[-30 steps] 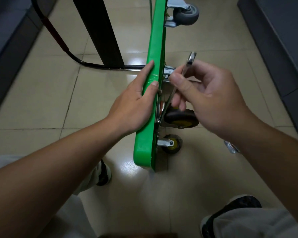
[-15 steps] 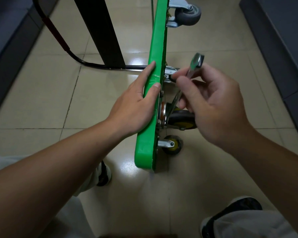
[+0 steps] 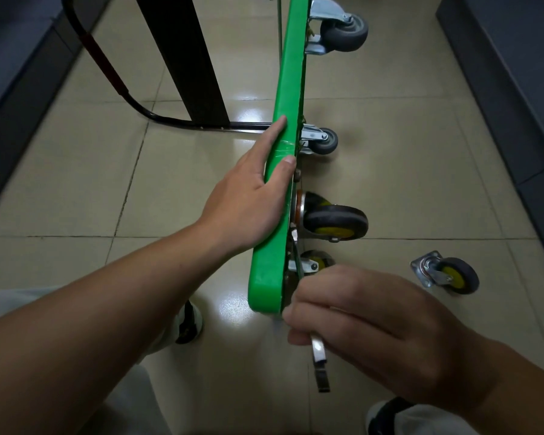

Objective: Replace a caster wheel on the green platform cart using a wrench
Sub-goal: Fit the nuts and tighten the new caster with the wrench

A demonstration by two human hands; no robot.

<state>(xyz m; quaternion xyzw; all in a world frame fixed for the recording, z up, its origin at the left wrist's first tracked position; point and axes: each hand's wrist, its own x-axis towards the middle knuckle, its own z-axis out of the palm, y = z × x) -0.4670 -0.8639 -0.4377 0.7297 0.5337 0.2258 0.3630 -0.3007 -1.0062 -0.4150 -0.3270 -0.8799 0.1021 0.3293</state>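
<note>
The green platform cart (image 3: 291,73) stands on its edge on the tiled floor. My left hand (image 3: 248,196) rests on its top edge, the index finger straight along the rim and the thumb over it. My right hand (image 3: 368,328) grips a metal wrench (image 3: 319,359) below the cart's near end; the handle sticks out under my fingers. A black caster with a yellow hub (image 3: 335,221) sits on the cart's underside, a smaller yellow-hubbed one (image 3: 314,262) below it. A loose caster (image 3: 446,274) lies on the floor to the right.
Two grey casters (image 3: 343,31) (image 3: 322,141) are mounted farther along the cart. The black handle tube (image 3: 113,80) and a dark post (image 3: 186,58) are on the left. Dark furniture (image 3: 515,73) lines both sides. My shoes (image 3: 187,324) are near the cart's end.
My right hand has swung the wrench from up beside the middle caster down to the cart's near end. The loose caster has come into view. My left hand stays on the edge.
</note>
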